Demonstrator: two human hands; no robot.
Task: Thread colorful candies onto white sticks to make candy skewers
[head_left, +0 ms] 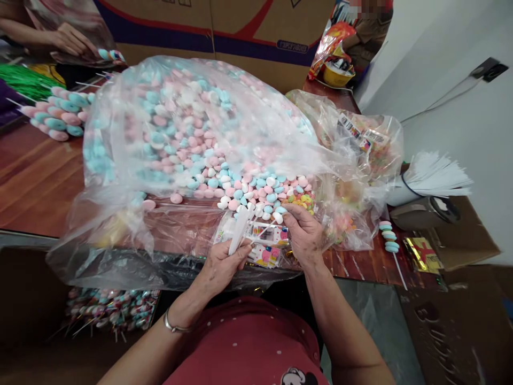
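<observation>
My left hand [225, 263] is closed round a small bunch of white sticks [239, 231]. One thin stick [265, 230] slants out of it towards the right, with a white marshmallow [277, 217] at its far end. There the thumb and forefinger of my right hand [305, 234] pinch a pale blue marshmallow [281, 210]. Just beyond both hands, pink, blue and white marshmallows [240, 191] spill from a big clear plastic bag [132, 176]. Yellow and orange ring-shaped candies [302, 200] lie beside my right fingers. Printed packets [267, 255] lie under my hands.
At right are bags of colourful candy [377, 144], a container of white sticks [436, 176], a dark mug [420, 213] and a finished marshmallow skewer [388, 238]. Stacked skewers [60, 115] lie left, near another person's hand [74, 40]. A box of wrapped skewers [114, 309] stands below.
</observation>
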